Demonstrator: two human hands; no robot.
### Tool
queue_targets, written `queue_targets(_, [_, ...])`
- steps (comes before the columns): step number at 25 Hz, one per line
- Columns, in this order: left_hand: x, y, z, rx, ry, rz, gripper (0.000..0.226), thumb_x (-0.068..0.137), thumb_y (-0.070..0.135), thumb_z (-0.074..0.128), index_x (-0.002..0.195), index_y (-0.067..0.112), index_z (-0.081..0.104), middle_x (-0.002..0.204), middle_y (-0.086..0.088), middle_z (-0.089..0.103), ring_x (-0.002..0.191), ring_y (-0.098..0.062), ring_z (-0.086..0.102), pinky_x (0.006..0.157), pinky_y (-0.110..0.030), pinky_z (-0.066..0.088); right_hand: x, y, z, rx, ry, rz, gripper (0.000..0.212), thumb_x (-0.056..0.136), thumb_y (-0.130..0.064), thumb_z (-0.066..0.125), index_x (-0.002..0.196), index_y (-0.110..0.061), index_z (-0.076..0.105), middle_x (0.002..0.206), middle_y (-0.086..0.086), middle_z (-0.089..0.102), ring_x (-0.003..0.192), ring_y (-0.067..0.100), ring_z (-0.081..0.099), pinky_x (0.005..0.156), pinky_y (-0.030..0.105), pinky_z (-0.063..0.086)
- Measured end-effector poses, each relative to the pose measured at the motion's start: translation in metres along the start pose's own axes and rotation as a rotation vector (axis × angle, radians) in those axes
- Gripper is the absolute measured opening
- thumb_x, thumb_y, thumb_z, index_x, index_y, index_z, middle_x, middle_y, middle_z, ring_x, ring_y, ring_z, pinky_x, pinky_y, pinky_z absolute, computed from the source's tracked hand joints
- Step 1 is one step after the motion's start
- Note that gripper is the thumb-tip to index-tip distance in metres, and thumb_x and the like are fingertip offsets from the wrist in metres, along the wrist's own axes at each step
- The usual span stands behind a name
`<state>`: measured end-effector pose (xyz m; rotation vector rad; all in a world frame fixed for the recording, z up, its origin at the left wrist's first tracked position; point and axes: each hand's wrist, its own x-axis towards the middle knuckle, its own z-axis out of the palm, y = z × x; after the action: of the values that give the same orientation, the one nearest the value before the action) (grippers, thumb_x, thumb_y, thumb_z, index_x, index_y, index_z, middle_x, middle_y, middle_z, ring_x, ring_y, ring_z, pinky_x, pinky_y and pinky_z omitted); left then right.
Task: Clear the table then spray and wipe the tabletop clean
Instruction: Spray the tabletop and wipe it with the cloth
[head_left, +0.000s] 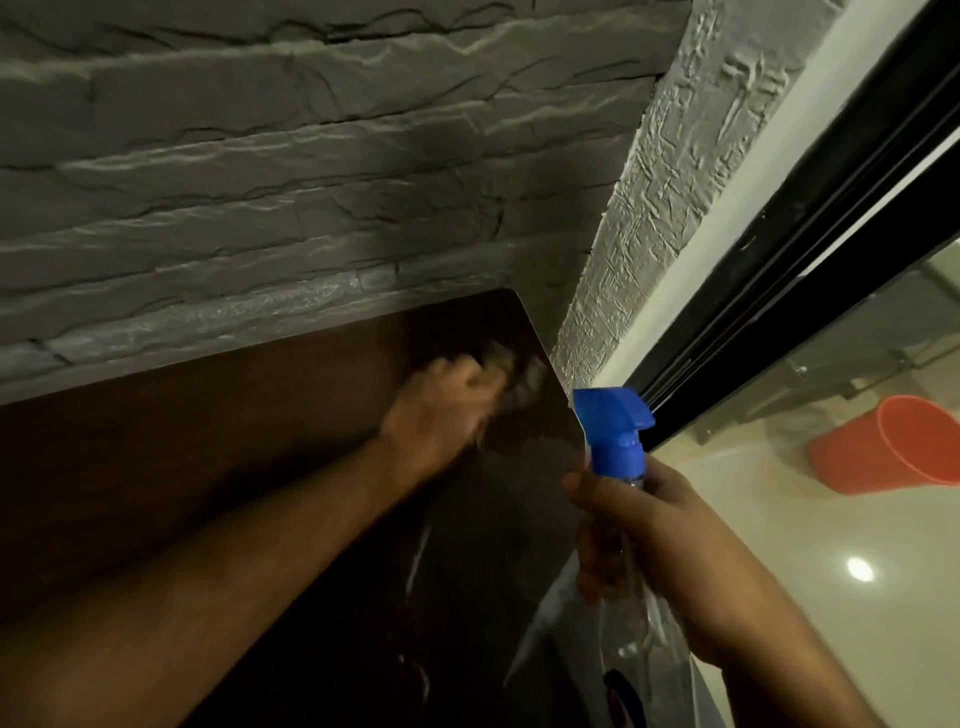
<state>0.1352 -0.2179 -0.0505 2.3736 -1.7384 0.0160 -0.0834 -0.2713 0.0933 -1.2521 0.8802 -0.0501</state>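
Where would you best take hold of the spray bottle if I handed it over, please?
Take the spray bottle by its clear body below the right hand, coming from the table side. That hand already wraps the narrow neck under the blue trigger head, and the bottle stands roughly upright, so the lower body is the free part.

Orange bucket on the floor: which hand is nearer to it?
Right. The right hand holds the spray bottle just off the table edge, toward the bucket; the left hand is over the tabletop, farther away.

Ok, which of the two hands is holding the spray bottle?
The right hand grips the clear spray bottle with the blue trigger head; the left hand is blurred at the dark wooden tabletop's far corner.
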Motion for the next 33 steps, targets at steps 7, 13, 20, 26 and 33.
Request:
queue_targets(7, [-0.02, -0.086, -0.017, 0.067, 0.038, -0.487, 0.046, 0.096, 0.032, 0.046, 0.142, 0.027, 0.042, 0.112, -0.008, 0.05, 0.096, -0.026, 0.052, 0.074, -0.036, 0.046, -0.004, 0.012, 0.019, -0.039, -0.018, 0.044, 0.026, 0.078, -0.021, 0.07, 0.098, -0.01, 0.057, 0.058, 0.012, 0.053, 0.049, 0.027, 0.051, 0.055, 0.037, 0.049])
queue_targets(13, [-0.092, -0.027, -0.012, 0.018, -0.18, 0.236, 0.049, 0.092, 0.033, 0.055, 0.138, 0.034, 0.039, 0.12, 0.001, 0.045, 0.099, -0.016, 0.049, 0.077, -0.031, 0.045, -0.025, 0.022, 0.041, -0.068, -0.101, 0.1, 0.023, 0.081, -0.019, 0.068, 0.101, -0.015, 0.057, 0.057, 0.013, 0.055, 0.048, 0.026, 0.053, 0.05, 0.031, 0.046])
queue_targets(20, [-0.102, -0.04, -0.018, 0.076, -0.106, -0.058, 0.046, 0.094, 0.032, 0.05, 0.139, 0.03, 0.039, 0.118, 0.003, 0.045, 0.097, -0.017, 0.05, 0.072, -0.031, 0.045, -0.04, 0.031, 0.057, -0.116, -0.138, 0.125, 0.025, 0.082, -0.019, 0.068, 0.103, -0.023, 0.055, 0.052, 0.006, 0.056, 0.048, 0.023, 0.054, 0.058, 0.035, 0.047])
queue_targets(26, [-0.113, -0.102, -0.039, 0.098, 0.013, -0.641, 0.051, 0.096, 0.032, 0.047, 0.146, 0.029, 0.034, 0.121, -0.009, 0.053, 0.098, -0.029, 0.052, 0.077, -0.04, 0.049, -0.051, 0.043, 0.065, -0.12, -0.162, 0.119, 0.025, 0.082, -0.02, 0.07, 0.103, -0.021, 0.056, 0.057, 0.008, 0.057, 0.05, 0.025, 0.055, 0.057, 0.035, 0.048])
queue_targets(33, [-0.162, -0.044, -0.021, 0.025, -0.058, -0.187, 0.049, 0.094, 0.032, 0.05, 0.143, 0.029, 0.042, 0.119, -0.006, 0.052, 0.098, -0.03, 0.054, 0.079, -0.04, 0.05, -0.091, 0.066, 0.067, -0.179, -0.229, 0.109, 0.029, 0.08, -0.024, 0.072, 0.101, -0.014, 0.056, 0.056, 0.011, 0.057, 0.046, 0.025, 0.052, 0.052, 0.034, 0.045])
